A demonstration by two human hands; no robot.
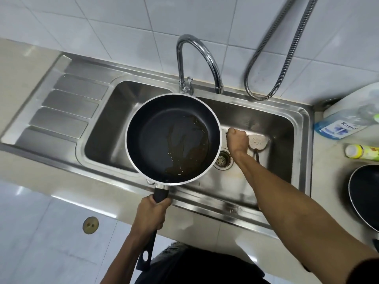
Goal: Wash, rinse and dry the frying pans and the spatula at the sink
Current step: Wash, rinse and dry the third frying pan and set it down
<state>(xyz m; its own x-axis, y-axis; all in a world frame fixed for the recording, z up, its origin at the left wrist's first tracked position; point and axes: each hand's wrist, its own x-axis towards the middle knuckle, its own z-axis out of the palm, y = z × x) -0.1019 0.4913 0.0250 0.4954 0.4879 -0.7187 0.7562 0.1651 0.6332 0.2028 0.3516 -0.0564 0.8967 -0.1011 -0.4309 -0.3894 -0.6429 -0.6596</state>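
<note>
**Left hand (152,212) holds the dirty pan, right hand (238,140) is a fist beside the spatula**

Head view: The left hand is closed firmly around the black handle of the frying pan (155,128), close to where the handle meets the pan body. It holds the pan level above the sink (114,111), in front of the tap (196,58). The right hand reaches into the basin with the fingers curled tight into a fist. Nothing shows inside the fist, and I cannot tell if something small is hidden there. It is just beside the head of the spatula (257,141), which lies on the sink bottom near the drain (222,159) with its thin handle pointing toward the person.

Inside the pan there is a brown, oily film (184,144), so I judge that washing has not begun. The second frying pan (365,197) waits on the surface (328,181) at the right, near a yellow-green soap bottle (361,152) and a bottle of blue liquid (344,126).

The pan is stiff and probably rather heavy at the front, so the grip near the body gives good control. Its greasy inside will be slippery, and the rim is better not taken with wet fingers. The spatula looks light and flat, and it is best lifted by the handle, not by the wide head.
</note>
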